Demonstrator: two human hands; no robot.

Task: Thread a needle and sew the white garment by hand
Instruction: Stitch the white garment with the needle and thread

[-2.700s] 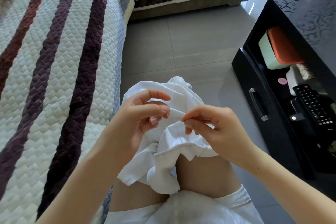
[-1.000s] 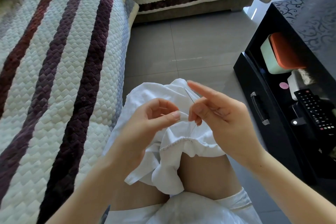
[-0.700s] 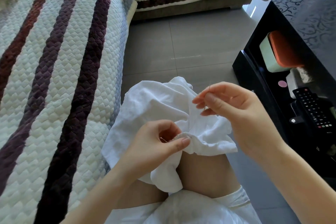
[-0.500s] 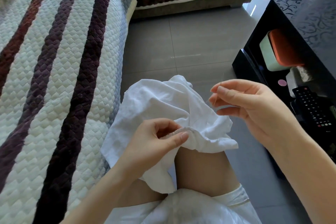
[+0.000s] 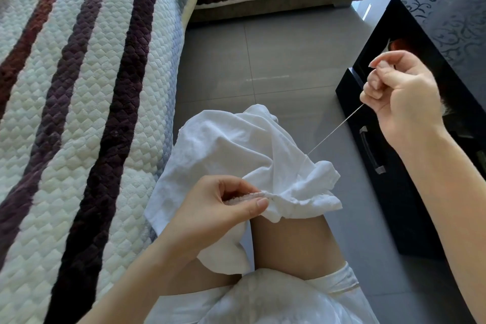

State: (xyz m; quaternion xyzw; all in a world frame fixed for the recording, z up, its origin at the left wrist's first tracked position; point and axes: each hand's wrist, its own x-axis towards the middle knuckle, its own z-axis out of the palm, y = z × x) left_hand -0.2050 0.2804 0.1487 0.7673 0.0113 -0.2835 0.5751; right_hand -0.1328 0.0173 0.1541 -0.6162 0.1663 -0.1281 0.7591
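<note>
White garment (image 5: 236, 144) lies draped over the knee, centre of the frame. The left hand (image 5: 223, 208) has its grip clamped on the folded hem, thumb against fingertips. At upper right, the right hand (image 5: 399, 97) has its grip pinched together on the thread (image 5: 336, 127), in front of the black cabinet (image 5: 410, 208). The thread is taut, its long axis running diagonally from the cloth up-right to the fingers. The needle is too small to make out.

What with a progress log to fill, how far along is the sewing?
Done: threading, since a thread runs taut from the white garment to the right hand, so it already passes through the cloth. In hand: the right hand pinches that thread while the left hand pinches the hem. Left: probably further stitches, knotting and cutting; the seam's remaining length cannot be judged.
</note>
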